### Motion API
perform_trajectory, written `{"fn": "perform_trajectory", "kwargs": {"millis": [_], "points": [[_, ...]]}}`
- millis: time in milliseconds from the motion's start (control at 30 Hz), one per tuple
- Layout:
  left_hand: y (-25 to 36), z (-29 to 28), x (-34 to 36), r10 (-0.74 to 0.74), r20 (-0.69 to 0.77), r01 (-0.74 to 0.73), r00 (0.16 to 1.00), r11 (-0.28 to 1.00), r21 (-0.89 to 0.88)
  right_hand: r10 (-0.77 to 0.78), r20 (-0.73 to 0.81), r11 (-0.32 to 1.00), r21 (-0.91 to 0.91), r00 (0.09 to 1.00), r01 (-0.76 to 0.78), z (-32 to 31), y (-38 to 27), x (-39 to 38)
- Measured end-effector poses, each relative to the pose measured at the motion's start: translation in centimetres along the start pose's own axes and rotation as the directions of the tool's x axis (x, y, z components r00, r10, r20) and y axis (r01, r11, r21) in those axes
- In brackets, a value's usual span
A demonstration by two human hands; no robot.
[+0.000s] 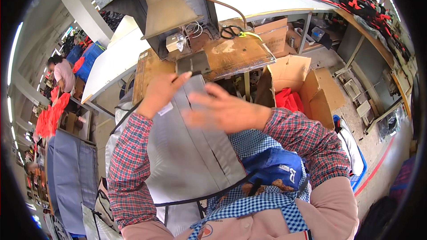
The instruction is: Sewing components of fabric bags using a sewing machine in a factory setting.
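A grey fabric panel (180, 155) with dark edging and a long seam hangs over my lap, its narrow top end up against the wooden workbench. My left hand (159, 92) pinches this panel near its top corner, just in front of a metal plate (194, 63) on the bench. Below those fingers a small white label (165, 109) shows on the cloth. Over the panel's right side is my right hand (229, 110), its fingers apart and slightly blurred. Whether they touch the cloth I cannot tell.
A machine with a tan funnel-shaped hood (169, 6) stands on the wooden workbench (240, 55). Black-handled scissors (231, 32) lie there. An open cardboard box (327, 91) holds red cloth to the right. Grey panels (73, 173) hang at left; another person (64, 73) is farther back.
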State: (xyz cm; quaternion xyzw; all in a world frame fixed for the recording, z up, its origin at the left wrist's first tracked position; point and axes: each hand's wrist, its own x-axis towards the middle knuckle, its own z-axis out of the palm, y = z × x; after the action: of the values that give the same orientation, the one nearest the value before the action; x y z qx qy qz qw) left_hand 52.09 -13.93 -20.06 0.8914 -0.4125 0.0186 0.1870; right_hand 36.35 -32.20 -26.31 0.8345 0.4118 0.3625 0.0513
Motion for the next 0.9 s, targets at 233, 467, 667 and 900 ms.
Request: {"fn": "perform_trajectory", "kwargs": {"millis": [233,467,667,900], "points": [[5.6,-1.2,-11.8,0.352,-0.153,-0.348,0.923,0.936,0.056,-0.081,0.136,0.922,0.386,0.987,0.022,0.7,-4.7,2.2],[9.0,-8.0,-30.0,0.043,0.027,-0.045,0.999,0.995,0.092,0.423,0.057,0.73,0.57,0.904,-0.378,1.7,-6.7,7.0],[0.0,-4.8,-33.7,0.058,-0.661,0.118,0.748,0.969,0.218,0.513,-0.029,0.588,0.739,0.858,-0.327,0.2,-9.1,12.0],[-3.2,-12.5,-22.1,0.217,-0.972,0.057,-0.089,0.976,0.212,0.649,-0.211,0.479,0.86,0.731,-0.177,-5.7,-7.6,14.8]]}}
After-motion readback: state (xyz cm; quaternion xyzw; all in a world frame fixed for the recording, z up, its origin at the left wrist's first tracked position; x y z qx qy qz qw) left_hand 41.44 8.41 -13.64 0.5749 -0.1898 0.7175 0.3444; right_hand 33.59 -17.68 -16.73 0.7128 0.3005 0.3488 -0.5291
